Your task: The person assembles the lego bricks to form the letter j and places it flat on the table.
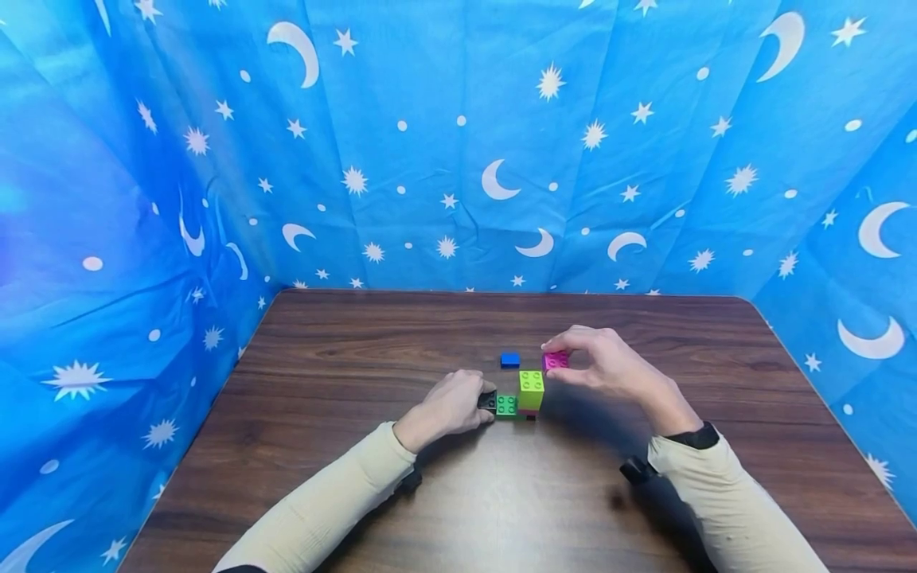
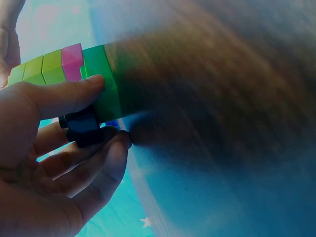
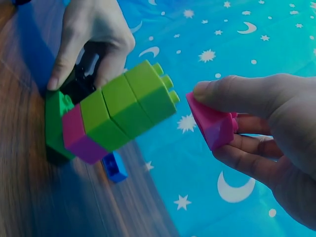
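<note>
On the table a green toy building brick [image 1: 506, 405] forms the base of a small build. A pink brick [image 3: 84, 133] sits on one end of it, with a stack of lime-green bricks [image 3: 129, 104] above. My left hand [image 1: 453, 403] pinches a black brick [image 2: 82, 127] at the base's other end, thumb lying against the green brick. Just right of the stack, my right hand [image 1: 609, 364] holds a separate pink brick [image 3: 215, 121] between thumb and fingers, clear of the build in the right wrist view.
A loose blue brick [image 1: 510, 360] lies behind the build on the wooden table [image 1: 344, 342]. Blue cloth [image 1: 444, 143] with white moons and stars surrounds the table's back and sides. A dark wrist strap [image 1: 695, 437] is on the right arm.
</note>
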### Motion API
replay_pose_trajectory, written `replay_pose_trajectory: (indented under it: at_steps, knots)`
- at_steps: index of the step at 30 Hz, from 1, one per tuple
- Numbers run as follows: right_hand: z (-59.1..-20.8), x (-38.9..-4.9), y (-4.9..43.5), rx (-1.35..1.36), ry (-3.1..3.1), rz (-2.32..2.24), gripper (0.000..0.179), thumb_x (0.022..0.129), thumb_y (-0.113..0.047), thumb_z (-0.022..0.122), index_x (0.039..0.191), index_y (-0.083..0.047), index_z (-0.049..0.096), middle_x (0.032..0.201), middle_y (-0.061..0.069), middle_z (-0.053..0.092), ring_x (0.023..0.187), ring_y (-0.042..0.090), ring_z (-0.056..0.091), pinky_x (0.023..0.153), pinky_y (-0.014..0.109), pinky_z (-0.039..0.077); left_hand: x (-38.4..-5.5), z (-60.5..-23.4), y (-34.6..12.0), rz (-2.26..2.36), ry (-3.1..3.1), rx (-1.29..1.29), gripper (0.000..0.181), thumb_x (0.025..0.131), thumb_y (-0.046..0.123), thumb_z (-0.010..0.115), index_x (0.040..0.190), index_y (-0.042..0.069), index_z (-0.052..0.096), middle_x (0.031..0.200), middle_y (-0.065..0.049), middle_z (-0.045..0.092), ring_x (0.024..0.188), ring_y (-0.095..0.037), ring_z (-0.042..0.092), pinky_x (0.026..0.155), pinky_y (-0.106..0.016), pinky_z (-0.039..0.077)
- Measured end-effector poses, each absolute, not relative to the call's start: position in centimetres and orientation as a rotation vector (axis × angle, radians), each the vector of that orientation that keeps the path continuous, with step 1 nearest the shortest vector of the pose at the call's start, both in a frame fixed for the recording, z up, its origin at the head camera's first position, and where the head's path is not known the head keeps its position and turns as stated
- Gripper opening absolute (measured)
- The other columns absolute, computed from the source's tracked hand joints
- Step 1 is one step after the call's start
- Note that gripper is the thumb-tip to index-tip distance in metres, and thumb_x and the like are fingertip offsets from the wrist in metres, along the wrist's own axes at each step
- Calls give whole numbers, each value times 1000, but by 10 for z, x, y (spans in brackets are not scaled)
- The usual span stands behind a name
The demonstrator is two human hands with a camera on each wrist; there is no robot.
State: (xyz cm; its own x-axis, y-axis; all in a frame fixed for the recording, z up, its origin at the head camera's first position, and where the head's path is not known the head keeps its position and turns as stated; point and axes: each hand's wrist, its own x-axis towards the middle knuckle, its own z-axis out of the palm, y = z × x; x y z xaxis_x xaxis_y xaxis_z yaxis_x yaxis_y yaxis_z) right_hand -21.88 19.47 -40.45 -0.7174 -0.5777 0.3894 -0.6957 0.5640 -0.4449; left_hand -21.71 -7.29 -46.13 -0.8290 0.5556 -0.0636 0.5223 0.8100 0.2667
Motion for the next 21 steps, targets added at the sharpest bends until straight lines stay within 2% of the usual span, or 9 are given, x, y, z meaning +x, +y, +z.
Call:
replay_pose_trajectory:
  at_steps: [7, 10, 14, 21]
  knots:
    - [-399, -219, 183, 1172, -2542, 895, 35, 75, -19, 85, 107, -15, 72, 104, -4, 71, 88, 7, 65, 71, 24, 56, -217, -462, -73, 375, 2858, 847, 52, 79, 31, 80, 126, 13, 66, 120, -5, 68, 110, -23, 64, 92, -33, 52]
    - [-399, -219, 179, 1201, -2521, 891, 35, 75, -19, 85, 107, -15, 72, 104, -4, 71, 89, 7, 65, 71, 23, 56, -218, -463, -74, 368, 2868, 882, 45, 79, 31, 80, 120, 14, 70, 109, -2, 69, 97, -19, 66, 83, -32, 54]
    - [-400, -219, 175, 1242, -2489, 875, 34, 75, -18, 85, 106, -14, 72, 102, -2, 72, 88, 9, 66, 70, 25, 57, -218, -464, -74, 353, 2883, 928, 39, 79, 30, 80, 114, 16, 73, 98, 1, 67, 81, -13, 61, 73, -30, 53]
    - [-401, -218, 170, 1267, -2501, 893, 34, 75, -17, 84, 107, -10, 72, 102, 0, 71, 86, 11, 65, 69, 26, 57, -219, -465, -75, 358, 2893, 941, 41, 78, 31, 80, 115, 16, 73, 100, 1, 67, 82, -12, 62, 74, -30, 54]
